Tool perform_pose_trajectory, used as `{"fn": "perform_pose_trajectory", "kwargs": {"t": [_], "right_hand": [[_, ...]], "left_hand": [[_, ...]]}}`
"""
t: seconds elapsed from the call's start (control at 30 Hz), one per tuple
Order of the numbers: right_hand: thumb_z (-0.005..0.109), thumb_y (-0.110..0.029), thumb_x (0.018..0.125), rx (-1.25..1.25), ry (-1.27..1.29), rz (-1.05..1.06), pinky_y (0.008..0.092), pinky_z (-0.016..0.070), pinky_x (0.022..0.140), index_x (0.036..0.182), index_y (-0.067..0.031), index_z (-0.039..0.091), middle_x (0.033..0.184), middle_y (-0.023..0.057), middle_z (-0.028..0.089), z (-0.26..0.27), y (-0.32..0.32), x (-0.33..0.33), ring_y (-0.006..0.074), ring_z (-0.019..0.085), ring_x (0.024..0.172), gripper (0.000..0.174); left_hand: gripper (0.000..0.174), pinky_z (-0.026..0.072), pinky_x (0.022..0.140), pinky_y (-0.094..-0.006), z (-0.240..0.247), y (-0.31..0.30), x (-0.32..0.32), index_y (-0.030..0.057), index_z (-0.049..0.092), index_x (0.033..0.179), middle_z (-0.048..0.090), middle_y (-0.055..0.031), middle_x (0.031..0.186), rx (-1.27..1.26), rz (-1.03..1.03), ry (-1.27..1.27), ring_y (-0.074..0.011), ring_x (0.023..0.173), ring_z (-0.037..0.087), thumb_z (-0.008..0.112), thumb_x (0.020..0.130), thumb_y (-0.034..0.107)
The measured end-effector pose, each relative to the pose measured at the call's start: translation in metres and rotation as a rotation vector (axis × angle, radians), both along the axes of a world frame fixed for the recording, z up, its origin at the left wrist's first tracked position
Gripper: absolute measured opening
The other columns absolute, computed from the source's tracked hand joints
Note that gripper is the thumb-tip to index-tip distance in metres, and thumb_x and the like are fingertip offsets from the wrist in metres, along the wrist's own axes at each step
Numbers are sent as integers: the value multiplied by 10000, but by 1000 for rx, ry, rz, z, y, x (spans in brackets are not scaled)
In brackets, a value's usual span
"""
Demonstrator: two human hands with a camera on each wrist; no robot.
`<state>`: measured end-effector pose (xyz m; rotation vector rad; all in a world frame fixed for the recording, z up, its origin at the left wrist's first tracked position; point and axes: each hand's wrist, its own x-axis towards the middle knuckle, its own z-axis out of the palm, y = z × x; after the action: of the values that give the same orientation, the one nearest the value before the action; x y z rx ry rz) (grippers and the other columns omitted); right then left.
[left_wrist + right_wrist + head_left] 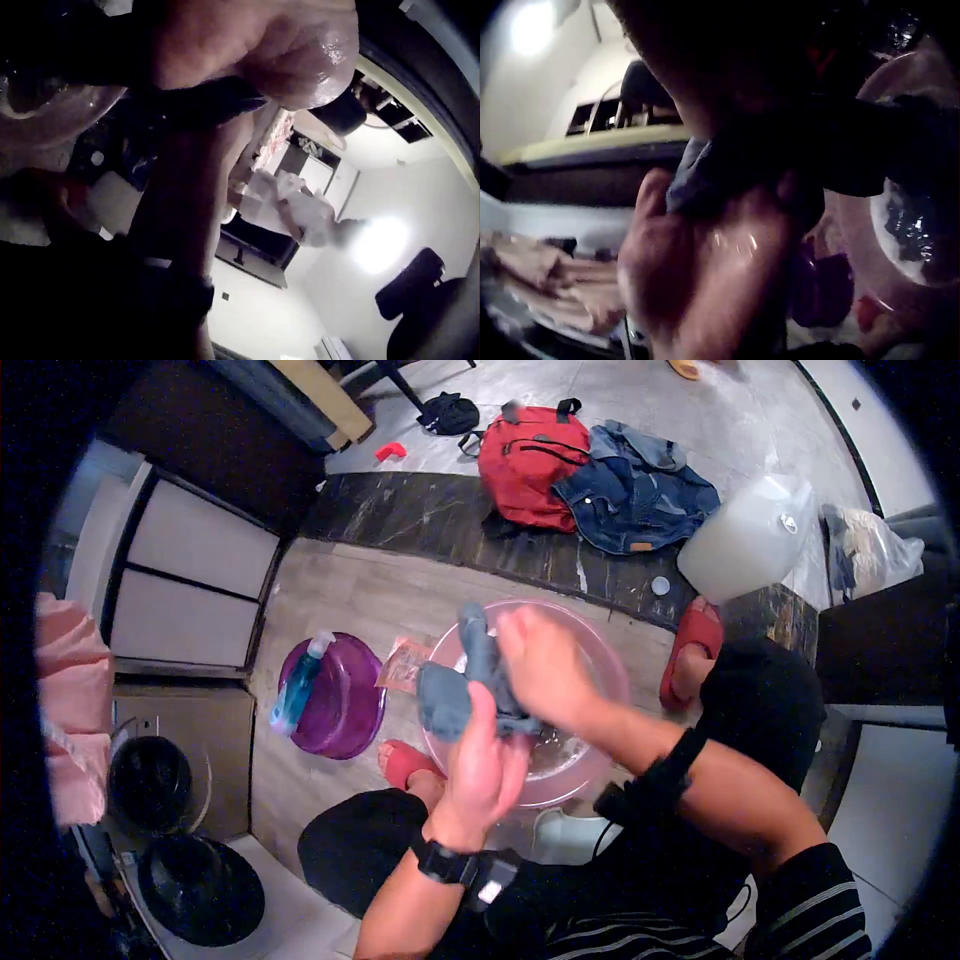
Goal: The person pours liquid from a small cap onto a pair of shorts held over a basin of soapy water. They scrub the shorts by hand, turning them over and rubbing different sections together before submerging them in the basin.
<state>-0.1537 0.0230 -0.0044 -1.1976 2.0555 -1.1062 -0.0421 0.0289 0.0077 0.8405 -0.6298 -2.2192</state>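
A grey-blue cloth (445, 700), bunched and folded, is held up over a pink translucent basin (615, 660) with water in it. My left hand (485, 770) holds the cloth from the near side, thumb raised and most fingers hidden under the fabric. On the cloth's right side my right hand (545, 665), blurred, grips it with curled fingers. Wet skin shines in both wrist views, and in the right wrist view the dark cloth (690, 180) emerges beside a thumb.
Left of the basin, a purple basin (345, 705) holds a bottle of blue-green liquid (300, 685). A pinkish packet (403, 663) lies between the basins. On the dark step beyond are a red backpack (535, 465), denim clothing (640, 495) and a whitish jug (745, 540).
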Motion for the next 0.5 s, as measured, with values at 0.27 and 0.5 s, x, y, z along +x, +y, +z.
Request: {"fn": "perform_pose_trajectory", "kwargs": {"t": [0.27,0.5], "right_hand": [[432,-349,927,213,-439,61,489,477,766,849,43,598,838,268,627,-28,13,-8,455,603,818,433],[546,-408,862,361,-198,472,430,509,773,895,19,634,852,231,660,9,32,-18,332,661,841,437]], "left_hand": [[547,348,1005,-381,16,-48,45,122,383,1400,471,-34,1378,-107,52,232,-216,1247,444,350,985,477],[505,309,1091,-486,27,-57,54,41,450,1346,492,-119,1370,6,142,272,-312,1254,468,379,987,389]]}}
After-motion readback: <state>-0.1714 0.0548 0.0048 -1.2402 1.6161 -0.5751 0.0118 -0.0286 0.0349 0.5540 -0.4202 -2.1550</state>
